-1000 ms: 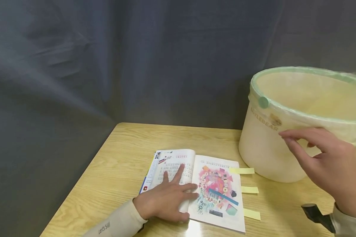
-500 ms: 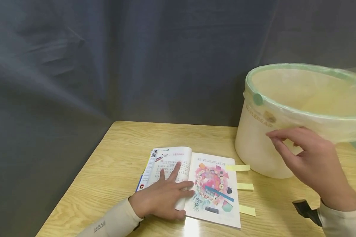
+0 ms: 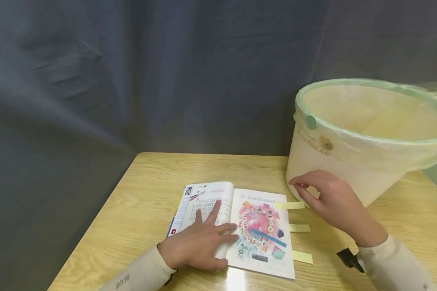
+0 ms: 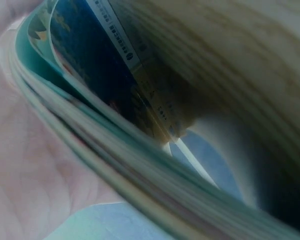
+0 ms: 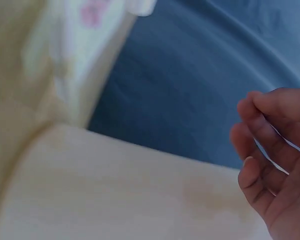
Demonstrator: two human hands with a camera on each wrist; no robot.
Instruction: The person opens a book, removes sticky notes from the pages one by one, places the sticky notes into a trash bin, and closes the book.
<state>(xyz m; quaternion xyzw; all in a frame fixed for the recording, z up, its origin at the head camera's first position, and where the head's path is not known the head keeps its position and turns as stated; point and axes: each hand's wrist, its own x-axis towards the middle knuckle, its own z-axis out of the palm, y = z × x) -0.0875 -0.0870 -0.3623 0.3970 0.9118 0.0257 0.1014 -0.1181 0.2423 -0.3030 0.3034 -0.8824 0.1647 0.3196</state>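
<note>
A book [image 3: 258, 222] lies spread on the wooden table, text on its left page and a colourful picture on the right. My left hand [image 3: 200, 244] rests with fingers spread across the left page and the fold; in the left wrist view its palm [image 4: 35, 160] lies beside the curved page edges [image 4: 95, 145]. Three pale yellow sticky strips, the upper one [image 3: 290, 205], the middle one [image 3: 300, 228] and the lower one [image 3: 303, 257], jut from the right page's edge. My right hand [image 3: 333, 204] hovers beside the upper strip, loosely curled, thumb and index tips close, nothing seen between them.
A large cream bin [image 3: 309, 169] with a green rim and a clear bag folded over it stands right behind the book. Dark cloth [image 3: 211, 72] hangs behind the wooden table [image 3: 131, 202]. A black strap piece [image 3: 349, 258] shows by my right cuff.
My right hand has come left and down, from the front of the bin toward the book's right edge. The left hand stays on the page. The head view has shifted slightly.
</note>
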